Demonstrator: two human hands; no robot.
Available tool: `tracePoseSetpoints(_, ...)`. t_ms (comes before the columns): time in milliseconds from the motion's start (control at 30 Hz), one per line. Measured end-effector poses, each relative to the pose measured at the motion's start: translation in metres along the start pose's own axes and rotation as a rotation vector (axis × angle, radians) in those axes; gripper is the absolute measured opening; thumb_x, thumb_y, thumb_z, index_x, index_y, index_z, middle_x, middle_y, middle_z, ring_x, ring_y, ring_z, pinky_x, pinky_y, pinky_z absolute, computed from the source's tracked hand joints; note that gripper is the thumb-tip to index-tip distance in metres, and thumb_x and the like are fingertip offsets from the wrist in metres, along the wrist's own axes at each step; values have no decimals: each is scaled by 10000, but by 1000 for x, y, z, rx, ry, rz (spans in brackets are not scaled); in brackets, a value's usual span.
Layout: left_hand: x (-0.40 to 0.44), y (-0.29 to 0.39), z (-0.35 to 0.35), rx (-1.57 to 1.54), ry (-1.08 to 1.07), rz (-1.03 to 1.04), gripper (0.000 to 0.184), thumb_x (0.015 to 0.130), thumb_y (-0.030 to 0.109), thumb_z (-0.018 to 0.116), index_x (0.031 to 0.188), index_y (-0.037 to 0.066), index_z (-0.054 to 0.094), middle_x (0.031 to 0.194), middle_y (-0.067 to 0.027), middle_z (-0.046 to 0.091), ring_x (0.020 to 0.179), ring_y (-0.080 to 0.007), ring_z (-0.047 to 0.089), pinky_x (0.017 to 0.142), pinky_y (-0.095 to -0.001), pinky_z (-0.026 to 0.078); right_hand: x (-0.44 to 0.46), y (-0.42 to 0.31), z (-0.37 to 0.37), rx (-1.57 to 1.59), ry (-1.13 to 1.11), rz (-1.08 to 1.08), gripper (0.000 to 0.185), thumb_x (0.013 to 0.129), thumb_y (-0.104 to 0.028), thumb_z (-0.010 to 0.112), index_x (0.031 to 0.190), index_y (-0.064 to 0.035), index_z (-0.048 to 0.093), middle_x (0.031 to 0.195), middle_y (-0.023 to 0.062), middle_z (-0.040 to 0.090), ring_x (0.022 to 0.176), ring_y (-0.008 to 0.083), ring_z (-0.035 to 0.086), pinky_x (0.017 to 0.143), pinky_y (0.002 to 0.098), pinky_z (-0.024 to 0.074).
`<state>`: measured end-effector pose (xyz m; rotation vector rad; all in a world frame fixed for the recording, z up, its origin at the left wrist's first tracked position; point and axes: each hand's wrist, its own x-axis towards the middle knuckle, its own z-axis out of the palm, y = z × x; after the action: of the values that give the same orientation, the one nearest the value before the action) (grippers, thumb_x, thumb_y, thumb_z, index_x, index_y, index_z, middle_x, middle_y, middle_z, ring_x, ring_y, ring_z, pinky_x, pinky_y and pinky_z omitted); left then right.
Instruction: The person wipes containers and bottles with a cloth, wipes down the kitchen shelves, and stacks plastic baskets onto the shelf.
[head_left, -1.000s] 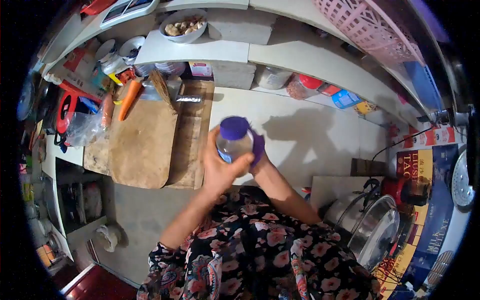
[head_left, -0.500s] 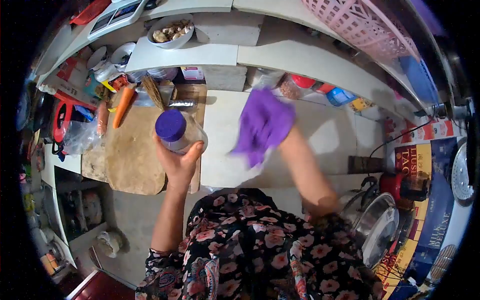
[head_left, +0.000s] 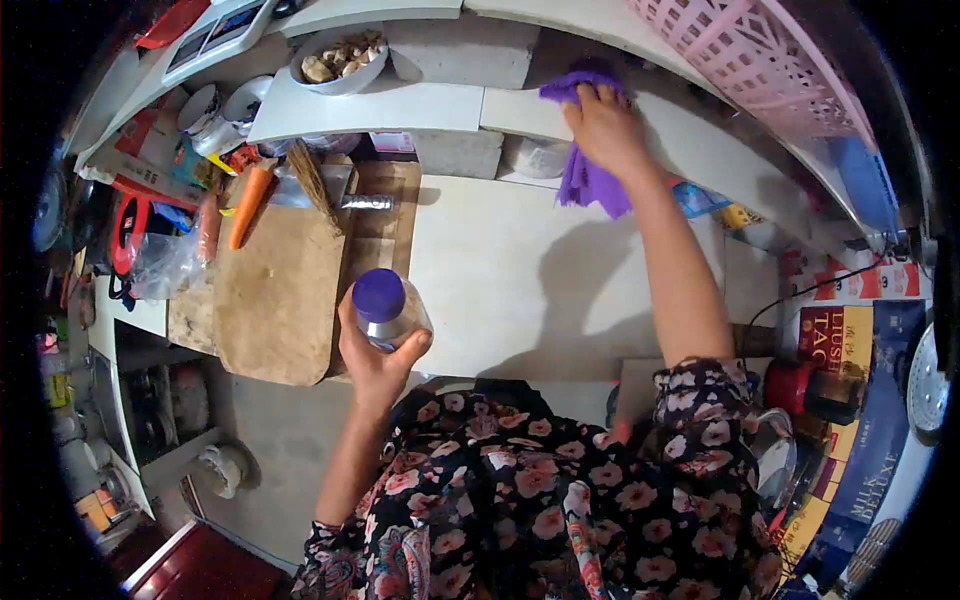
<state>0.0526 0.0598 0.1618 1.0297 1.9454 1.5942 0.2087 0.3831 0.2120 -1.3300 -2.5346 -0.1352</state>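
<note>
My left hand is wrapped round a clear jar with a purple lid, held above the front edge of the counter beside the cutting boards. What is inside the jar is hard to make out. Up on the low shelf, my right hand presses on a purple cloth, its fingers curled over the fabric. Part of the cloth bunches on the shelf top and the rest hangs over the shelf's front edge.
On the left lie a wooden cutting board, a carrot, a small straw brush and a cleaver. A bowl of mushrooms stands on the shelf. A pink basket sits upper right, above stacked boxes.
My right hand has carried the purple cloth up and right, from over the counter onto the shelf. My left hand has brought the jar down and slightly right.
</note>
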Motion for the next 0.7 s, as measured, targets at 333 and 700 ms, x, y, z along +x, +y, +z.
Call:
tracePoseSetpoints(333, -22, 8, 2, 35, -66, -64, 796, 586, 244, 800, 1193, -22, 359, 1010, -133, 544, 929, -216, 542, 812, -332, 438, 126, 30, 64, 11, 130, 86, 332, 749, -177, 461, 1016, -29, 592, 1067, 240, 546, 980, 382, 527, 882, 443, 398)
tracePoseSetpoints(700, -13, 17, 17, 44, -193, -41, 828, 569, 241, 811, 1206, -19, 350, 1038, -152, 546, 962, -235, 542, 845, -354, 425, 113, -4, 45, -41, -202, 1, 313, 715, -171, 501, 965, -23, 616, 1051, 227, 563, 950, 362, 550, 833, 419, 433)
